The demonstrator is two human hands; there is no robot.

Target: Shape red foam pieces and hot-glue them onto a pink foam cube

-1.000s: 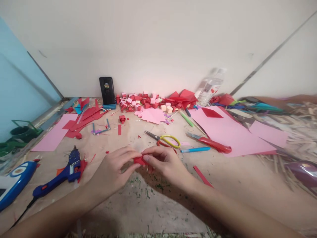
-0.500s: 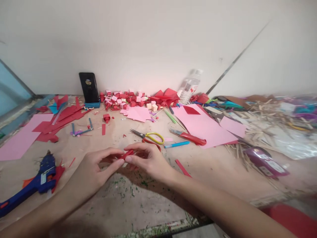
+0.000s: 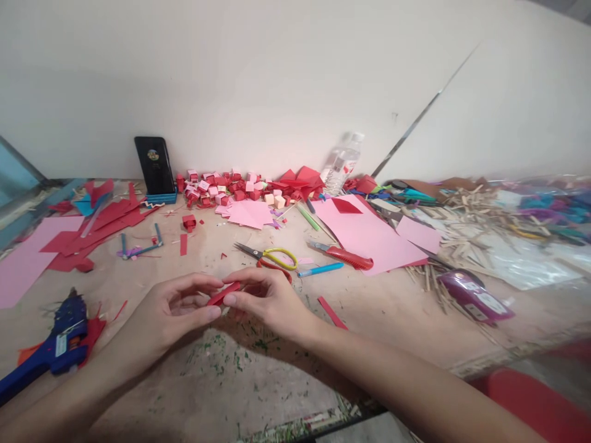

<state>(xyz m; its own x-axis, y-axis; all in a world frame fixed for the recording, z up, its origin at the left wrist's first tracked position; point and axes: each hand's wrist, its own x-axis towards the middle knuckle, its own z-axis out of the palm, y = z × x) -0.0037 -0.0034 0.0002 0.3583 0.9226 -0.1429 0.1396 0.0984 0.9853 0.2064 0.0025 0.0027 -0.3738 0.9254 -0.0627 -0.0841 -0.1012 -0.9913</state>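
A folded red paper strip (image 3: 224, 294) is pinched between the thumb and fingers of my right hand (image 3: 268, 301), over the table. The strip's left end reaches into the gap of my left hand (image 3: 180, 304), whose thumb and index finger are apart; whether its rear fingers touch the paper I cannot tell. Just beyond my hands lie scissors (image 3: 265, 252) with one yellow and one red handle. A blue pen (image 3: 321, 269) and a red utility knife (image 3: 346, 254) rest to their right. Another red strip (image 3: 331, 312) lies beside my right wrist.
A blue glue gun (image 3: 64, 338) lies at the left. Many small red and pink paper cubes (image 3: 231, 187) line the wall by a black phone (image 3: 153, 165) on a stand. Pink sheets (image 3: 373, 237), a water bottle (image 3: 341, 163), a purple tool (image 3: 475, 295) and scattered sticks (image 3: 466, 224) are on the right.
My left thumb has come away from the red strip, and that hand has opened a little. My right hand still pinches the strip. The whole view has shifted slightly.
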